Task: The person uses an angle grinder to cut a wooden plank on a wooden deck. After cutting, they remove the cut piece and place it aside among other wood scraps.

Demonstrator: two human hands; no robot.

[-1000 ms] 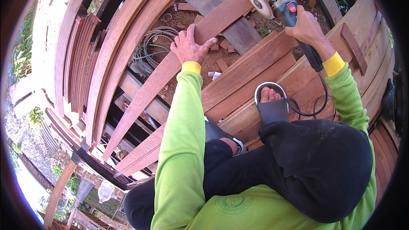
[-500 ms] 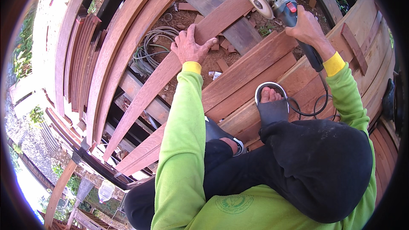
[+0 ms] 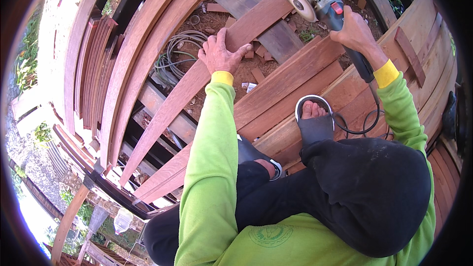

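Stillness is the main news: against the two earlier views I see almost no shift, so the work looks held at the same stage, grinder poised and not yet biting. Starting at the left, my left hand (image 3: 222,53) lies flat with fingers spread, pressing down on the long reddish plank (image 3: 197,76) rather than closing round it; the plank runs from under that palm down to the dark frame and up toward the disc. Just left of that hand a coil of grey cable (image 3: 173,56) sits on the dirt. Further right, my right hand (image 3: 355,32) has a closed grip around the body of the angle grinder (image 3: 322,5), whose disc (image 3: 297,4) sits above the plank's upper stretch, beyond the fingers. I cannot tell whether the disc touches the wood or spins. Below that grip the black cord (image 3: 364,123) loops past a sandalled foot (image 3: 313,120) resting on stacked boards (image 3: 295,81). My own knee and green sleeves hide the lower boards, and the fisheye rim cuts off the pile's right edge.
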